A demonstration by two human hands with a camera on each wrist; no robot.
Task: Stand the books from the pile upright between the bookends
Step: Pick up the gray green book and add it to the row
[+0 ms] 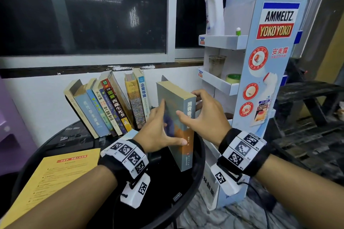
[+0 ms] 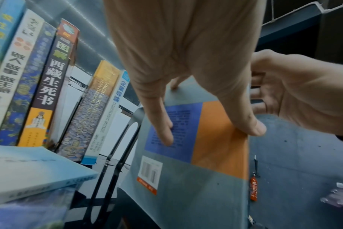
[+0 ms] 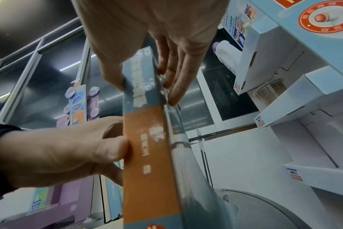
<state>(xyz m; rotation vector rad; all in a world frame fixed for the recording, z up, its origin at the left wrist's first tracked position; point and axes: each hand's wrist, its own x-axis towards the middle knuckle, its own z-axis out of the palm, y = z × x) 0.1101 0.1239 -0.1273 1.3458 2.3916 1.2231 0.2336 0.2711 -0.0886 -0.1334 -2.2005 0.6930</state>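
We held the grey-and-orange book (image 1: pixel 175 117) upright between both hands at the right end of the row, its lower edge near or on the dark round worktop (image 1: pixel 186 188); we could not tell which. Our left hand (image 1: pixel 158 132) lay flat on its left cover, fingers (image 2: pixel 164 128) straight and spread, thumb on the spine edge. Our right hand (image 1: pixel 204 115) clamped the book from the right, thumb across the spine and fingers (image 3: pixel 176 86) on the far cover. A black bookend (image 2: pixel 127 139) stood just beside it on the left. Seven standing books (image 1: pixel 115 106) were already in place, most leaning left. A pale blue book (image 2: pixel 35 173) lay flat nearby, so we judged at least that one remained, plus squaring the row.
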